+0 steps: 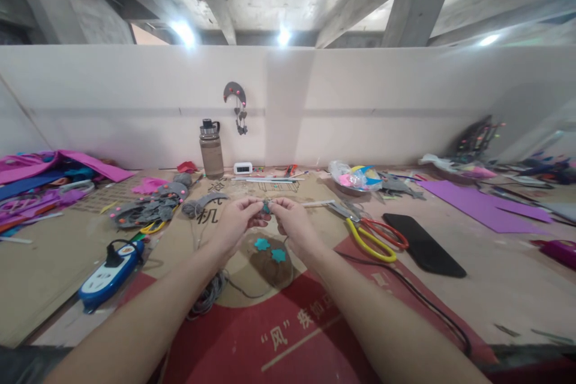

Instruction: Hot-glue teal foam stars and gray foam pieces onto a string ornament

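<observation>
Here, over the middle of the red-and-tan printed cardboard sheet (243, 354) on the worktop, both hands meet at a tiny grey-and-teal piece, apparently felt (266, 207). The left hand (236, 221) has its fingers pinched on the left edge; the right hand (294, 219) mirrors it, fingertips clamped on the right edge, the two nearly touching! It should be feather-light, soft and bendy, hardly slippery, a thing to take by its rim between thumb and forefinger; a hard tug might stretch or tear it. Which way does it point? Fingers cover most of it, so its long axis and facing can't be told. Just nearer, a flat teal star-shaped cutout (261, 244) lies with a matching second cutout (278, 255) to its right, many-pointed, with no clear long axis. Near left, a loose grey yarn bundle (211, 295).
</observation>
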`<state>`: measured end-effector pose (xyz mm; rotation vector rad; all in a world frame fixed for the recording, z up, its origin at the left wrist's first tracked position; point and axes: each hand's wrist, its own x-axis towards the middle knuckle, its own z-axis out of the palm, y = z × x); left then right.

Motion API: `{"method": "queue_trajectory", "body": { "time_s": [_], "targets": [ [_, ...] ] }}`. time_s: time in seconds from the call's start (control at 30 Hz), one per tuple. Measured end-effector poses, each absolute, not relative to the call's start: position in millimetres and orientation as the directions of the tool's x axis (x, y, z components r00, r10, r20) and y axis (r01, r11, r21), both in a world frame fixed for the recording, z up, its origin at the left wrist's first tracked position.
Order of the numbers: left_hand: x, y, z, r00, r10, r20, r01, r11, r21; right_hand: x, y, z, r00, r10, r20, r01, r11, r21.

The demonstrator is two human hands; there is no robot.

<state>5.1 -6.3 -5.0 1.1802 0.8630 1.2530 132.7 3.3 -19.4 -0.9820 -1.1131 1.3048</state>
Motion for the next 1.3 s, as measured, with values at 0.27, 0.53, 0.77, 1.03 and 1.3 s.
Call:
{"method": "queue_trajectory", "body": {
  "time_s": [0.27,0.53,0.77,1.03,1.3],
  "targets": [
    [3,-10,2,0.210,0.974,0.081,-0.265,-0.023,0.964,134,2,-17,-0.021,0.996,0.085,-0.189,0.080,-0.979],
    [-2,-3,-5,0.068,0.993,0.100,-0.112,-0.092,0.990,136,2,-14,-0.052,0.998,0.033,-0.271,0.017,-0.962],
    [-9,2,-6,0.042,0.980,0.192,-0.134,-0.185,0.974,139,2,-11,-0.019,0.999,0.049,-0.293,0.041,-0.955],
    [-18,10,-9,0.048,0.976,0.214,0.025,-0.215,0.976,141,6,-15,0.028,0.998,0.063,-0.247,0.068,-0.967],
    [-19,6,-1,0.135,0.967,0.216,0.237,-0.243,0.941,141,7,-15,0.082,0.990,0.118,-0.154,0.130,-0.980]
  ]
}}
